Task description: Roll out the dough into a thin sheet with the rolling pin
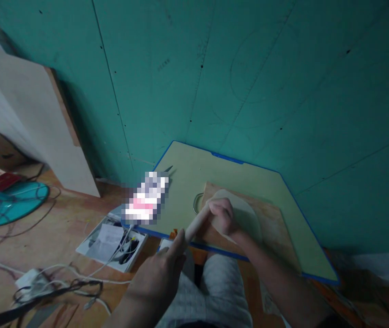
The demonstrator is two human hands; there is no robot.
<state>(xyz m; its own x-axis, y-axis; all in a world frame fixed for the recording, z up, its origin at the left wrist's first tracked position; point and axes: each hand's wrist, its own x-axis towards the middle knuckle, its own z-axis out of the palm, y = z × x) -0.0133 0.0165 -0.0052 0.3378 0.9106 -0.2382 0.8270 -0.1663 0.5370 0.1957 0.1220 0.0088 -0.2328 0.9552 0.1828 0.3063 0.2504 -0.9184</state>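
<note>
A pale rolling pin (197, 224) slants between my two hands, over the left edge of a wooden cutting board (276, 218). My left hand (165, 266) is closed round its near end, thumb along the top. Closed at the far end is my right hand (223, 216), above the dough. The dough sheet (247, 214) is thin, pale and roundish, and lies on the board. Part of it is hidden by my right hand and forearm. A metal ring handle (196, 203) sticks out at the board's left side.
The board lies on a yellowish folding table (187, 159) with a blue rim, against a green wall (181, 82). A blurred-out phone-like screen (148, 196) stands at its left, beside a dark pointed tip (169, 168). A white box (112, 241) and cables (61, 273) lie on the floor.
</note>
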